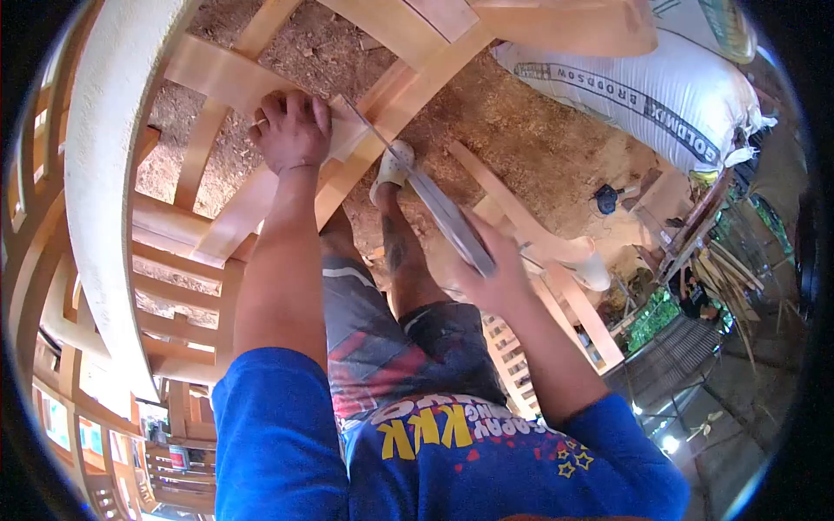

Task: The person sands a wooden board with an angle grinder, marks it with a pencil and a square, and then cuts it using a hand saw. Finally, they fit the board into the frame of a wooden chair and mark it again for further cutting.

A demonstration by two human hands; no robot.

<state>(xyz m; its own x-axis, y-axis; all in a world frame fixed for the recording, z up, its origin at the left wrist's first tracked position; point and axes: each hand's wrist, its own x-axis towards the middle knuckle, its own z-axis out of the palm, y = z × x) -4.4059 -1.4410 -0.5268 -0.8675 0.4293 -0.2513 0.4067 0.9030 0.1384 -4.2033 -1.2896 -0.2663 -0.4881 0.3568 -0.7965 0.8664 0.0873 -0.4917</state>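
Note:
My left hand (294, 130) presses down on a flat wooden slat (213, 71), its fingers curled over the wood near the frame. From my right hand (491, 269), closed round its handle, a handsaw (439, 204) reaches up and left. The saw's narrow end lies at the slat beside a curved wooden rail (426, 85), just right of my left hand. Whether the teeth are in the wood cannot be made out.
A long pale curved beam (104, 191) stands at the left, above slatted wooden pieces (178, 300). White printed sacks (625, 95) lie at the upper right. Another curved wooden piece (521, 213) is beyond my right hand. A person (695, 300) is far right.

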